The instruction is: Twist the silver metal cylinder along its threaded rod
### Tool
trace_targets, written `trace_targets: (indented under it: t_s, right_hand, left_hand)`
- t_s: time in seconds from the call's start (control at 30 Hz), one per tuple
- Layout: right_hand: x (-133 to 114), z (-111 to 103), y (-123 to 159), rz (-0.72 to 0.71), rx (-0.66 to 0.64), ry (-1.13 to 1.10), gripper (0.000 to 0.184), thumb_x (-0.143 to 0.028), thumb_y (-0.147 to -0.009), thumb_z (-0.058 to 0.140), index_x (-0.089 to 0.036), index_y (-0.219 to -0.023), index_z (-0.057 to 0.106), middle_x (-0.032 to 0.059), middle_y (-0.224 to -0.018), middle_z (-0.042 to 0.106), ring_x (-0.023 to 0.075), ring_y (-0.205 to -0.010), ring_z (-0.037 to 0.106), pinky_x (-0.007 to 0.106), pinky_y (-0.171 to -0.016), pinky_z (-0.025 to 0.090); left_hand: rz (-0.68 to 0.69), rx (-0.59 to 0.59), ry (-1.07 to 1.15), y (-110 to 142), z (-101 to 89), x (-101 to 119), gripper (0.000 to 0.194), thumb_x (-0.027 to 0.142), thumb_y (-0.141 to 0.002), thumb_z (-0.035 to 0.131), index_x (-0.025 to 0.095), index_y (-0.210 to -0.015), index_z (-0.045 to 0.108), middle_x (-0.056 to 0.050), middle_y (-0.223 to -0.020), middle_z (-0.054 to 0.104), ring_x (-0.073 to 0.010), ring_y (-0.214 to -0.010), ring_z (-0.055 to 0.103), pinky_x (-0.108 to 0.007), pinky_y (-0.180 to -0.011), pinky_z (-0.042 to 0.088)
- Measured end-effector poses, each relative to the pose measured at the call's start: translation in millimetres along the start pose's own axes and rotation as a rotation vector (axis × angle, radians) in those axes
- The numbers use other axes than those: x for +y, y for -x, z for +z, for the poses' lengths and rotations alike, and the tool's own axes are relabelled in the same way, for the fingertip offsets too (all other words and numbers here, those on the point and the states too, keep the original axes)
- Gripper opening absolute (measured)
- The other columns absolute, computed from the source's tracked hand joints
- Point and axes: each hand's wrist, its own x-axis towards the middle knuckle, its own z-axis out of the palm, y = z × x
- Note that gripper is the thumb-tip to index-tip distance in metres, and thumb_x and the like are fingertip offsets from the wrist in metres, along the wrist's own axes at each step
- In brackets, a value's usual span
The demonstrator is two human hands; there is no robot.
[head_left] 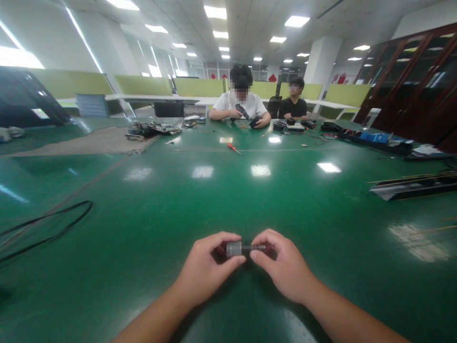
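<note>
A grey metal cylinder (234, 249) with a thin dark shaft (254, 247) lies level between my two hands, just over the green table (171, 205). The shaft looks ridged, like a drill bit or screw, though its exact kind is unclear. My left hand (205, 267) curls round the cylinder, thumb below and fingers above. On the other side, my right hand (285, 267) has its thumb and forefinger closed about the shaft. The shaft's far end is partly hidden by those fingers.
A red screwdriver (233, 148) lies mid-table. Across from me a person (240, 102) handles a dark power tool (243, 111); another person (293, 105) sits alongside. Electronic parts (152, 129) are at the far left, a black cable (71, 219) nearer, a metal channel (410, 186) at right.
</note>
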Motion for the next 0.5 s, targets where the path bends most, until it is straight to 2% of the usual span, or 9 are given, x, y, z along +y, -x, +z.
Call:
trace_targets:
  t_s: [0.5]
  right_hand:
    - [-1.8,1.1,-0.2,0.001,0.005,-0.003,0.005,-0.018,-0.084,0.064,-0.02,-0.086,0.067,-0.0009,-0.081,0.063,0.016,-0.077,0.059,0.027,-0.071,0.043]
  left_hand:
    - [-0.009,0.004,0.019,0.5,0.7,-1.5,0.024,0.026,-0.075,0.078,0.023,-0.098,0.074,0.001,-0.086,0.076,-0.0178,-0.076,0.069,-0.026,-0.07,0.052]
